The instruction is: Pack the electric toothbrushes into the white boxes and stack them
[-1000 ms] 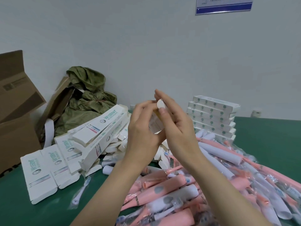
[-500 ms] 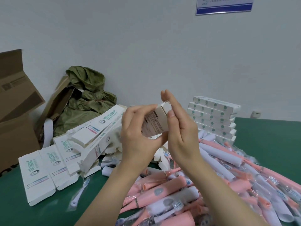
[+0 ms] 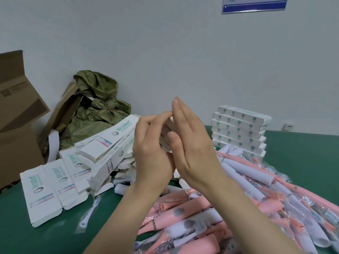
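I hold a white toothbrush box [image 3: 167,133] upright between both hands at mid-frame; only a strip of its printed side shows. My left hand [image 3: 152,149] grips it with curled fingers from the left. My right hand [image 3: 190,143] presses flat against its right side, fingers straight and pointing up. Pink and white electric toothbrushes [image 3: 229,213] in clear wrap lie heaped on the green table below and to the right. A stack of closed white boxes [image 3: 240,131] stands at the back right. Flat unfolded white boxes [image 3: 77,167] lie piled at the left.
Brown cardboard cartons [image 3: 16,114] stand at the far left, with a crumpled olive bag [image 3: 99,110] against the wall behind the flat boxes. A loose brush head in wrap [image 3: 89,211] lies on the green table [image 3: 300,147]. A wall socket [image 3: 287,127] sits at the far right.
My right hand has gone from pinching the box's top end to lying flat against its side. The box has turned more upright and is now mostly hidden between my hands.
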### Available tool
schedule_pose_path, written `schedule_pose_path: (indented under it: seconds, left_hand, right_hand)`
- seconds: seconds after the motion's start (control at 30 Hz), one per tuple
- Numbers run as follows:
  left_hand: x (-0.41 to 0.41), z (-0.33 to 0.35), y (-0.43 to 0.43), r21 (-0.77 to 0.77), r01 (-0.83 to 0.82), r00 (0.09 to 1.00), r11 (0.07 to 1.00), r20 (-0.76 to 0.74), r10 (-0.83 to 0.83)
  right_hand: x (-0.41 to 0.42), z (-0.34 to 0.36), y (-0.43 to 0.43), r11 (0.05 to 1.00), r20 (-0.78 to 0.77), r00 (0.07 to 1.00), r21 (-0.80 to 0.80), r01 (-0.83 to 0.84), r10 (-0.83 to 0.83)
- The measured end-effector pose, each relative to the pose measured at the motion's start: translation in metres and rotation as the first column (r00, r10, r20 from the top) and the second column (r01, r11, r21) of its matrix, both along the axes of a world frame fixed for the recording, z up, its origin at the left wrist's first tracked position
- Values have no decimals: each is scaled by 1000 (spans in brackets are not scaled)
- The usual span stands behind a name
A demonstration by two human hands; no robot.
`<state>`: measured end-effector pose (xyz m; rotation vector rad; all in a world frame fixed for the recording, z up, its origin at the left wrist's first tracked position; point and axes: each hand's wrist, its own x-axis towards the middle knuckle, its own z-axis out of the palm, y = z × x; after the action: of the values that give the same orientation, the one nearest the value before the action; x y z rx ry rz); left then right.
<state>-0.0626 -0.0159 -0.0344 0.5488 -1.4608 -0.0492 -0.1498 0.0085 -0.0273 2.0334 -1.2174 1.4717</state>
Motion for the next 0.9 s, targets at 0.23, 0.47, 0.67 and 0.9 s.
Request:
schedule_pose_path:
  seconds: [0.23, 0.47, 0.67, 0.9]
  left_hand:
    - [24, 2, 1, -34, 278, 950, 960, -141, -280]
    - [65, -31, 4, 176, 686, 701, 706, -421, -576]
    - [92, -42, -10, 665, 301, 947, 684, -126, -295]
    - [67, -14, 16, 348, -349, 800, 870, 594, 84]
  right_hand:
    - [-12, 15, 8, 965, 723, 675, 44, -260, 149]
    - [-57, 8, -8, 598, 949, 54, 240, -765, -311]
    - [-56, 0, -13, 727, 973, -84, 100, -679, -213]
    - [-15, 8, 1, 752, 899, 437, 305, -584, -24]
